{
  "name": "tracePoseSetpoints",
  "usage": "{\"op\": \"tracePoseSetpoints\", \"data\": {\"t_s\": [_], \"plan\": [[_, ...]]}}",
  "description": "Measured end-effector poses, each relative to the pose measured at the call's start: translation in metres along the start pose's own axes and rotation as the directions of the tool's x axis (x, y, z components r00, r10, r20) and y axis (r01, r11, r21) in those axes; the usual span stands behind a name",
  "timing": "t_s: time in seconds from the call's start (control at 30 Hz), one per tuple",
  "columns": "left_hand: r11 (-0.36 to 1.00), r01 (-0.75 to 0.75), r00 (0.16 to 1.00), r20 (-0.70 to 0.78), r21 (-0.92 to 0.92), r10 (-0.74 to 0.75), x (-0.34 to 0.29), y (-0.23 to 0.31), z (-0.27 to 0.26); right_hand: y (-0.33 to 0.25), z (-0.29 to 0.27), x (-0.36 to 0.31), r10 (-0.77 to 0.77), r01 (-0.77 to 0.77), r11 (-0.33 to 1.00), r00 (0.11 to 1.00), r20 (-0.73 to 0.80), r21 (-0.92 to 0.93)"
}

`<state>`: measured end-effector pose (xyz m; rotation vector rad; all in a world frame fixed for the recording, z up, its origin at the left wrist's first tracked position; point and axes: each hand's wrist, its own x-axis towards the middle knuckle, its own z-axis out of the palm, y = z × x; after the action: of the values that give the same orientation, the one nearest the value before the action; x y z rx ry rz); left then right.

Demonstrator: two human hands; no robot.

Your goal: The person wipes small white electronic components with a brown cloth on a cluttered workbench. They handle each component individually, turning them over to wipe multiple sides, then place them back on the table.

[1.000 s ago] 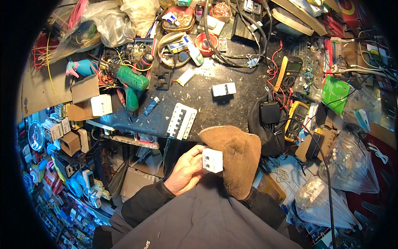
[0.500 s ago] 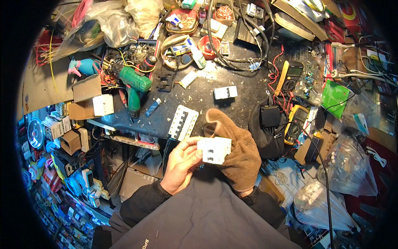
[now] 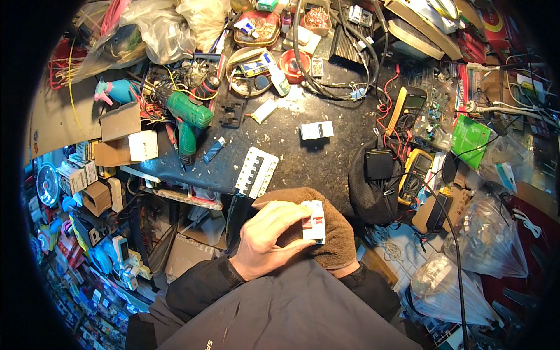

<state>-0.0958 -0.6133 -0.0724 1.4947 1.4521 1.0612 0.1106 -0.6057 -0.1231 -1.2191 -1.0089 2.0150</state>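
Note:
A small white circuit breaker with reddish-brown levers is held at its left side by the fingers and thumb of my left hand. The brown cloth covers my right hand, leaving only a strip of skin by the cuff in sight; its fingers are hidden. The breaker is against the cloth. Beyond my left hand, a white row of joined breakers with black levers lies near the bench's front edge. Another white breaker sits farther back on the dark bench.
To the left lie a green drill, a blue tube and an open carton. At right are a black pouch, a yellow multimeter and a hanging black cable. Thick cables loop at the back.
My left hand has moved right, its back now upward, and the breaker has turned upright against the cloth. The cloth's raised far end has dropped toward me and bunched around my right hand.

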Motion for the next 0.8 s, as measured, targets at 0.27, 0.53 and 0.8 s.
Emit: {"op": "tracePoseSetpoints", "data": {"t_s": [0.27,0.53,0.8], "plan": [[0.996,-0.086,0.996,-0.022,-0.034,0.086,0.001,-0.003,0.003,0.026,0.0,-0.008,-0.027,0.007,0.988,0.991,-0.129,-0.155],[0.964,0.191,0.976,-0.073,-0.183,-0.208,0.002,0.005,0.002,-0.003,0.014,-0.002,0.005,-0.005,1.0,0.996,-0.094,0.001],[0.946,0.25,0.968,0.025,-0.207,-0.251,0.005,0.003,-0.003,-0.017,0.026,0.01,-0.082,0.078,0.983,0.997,-0.015,-0.165]]}}
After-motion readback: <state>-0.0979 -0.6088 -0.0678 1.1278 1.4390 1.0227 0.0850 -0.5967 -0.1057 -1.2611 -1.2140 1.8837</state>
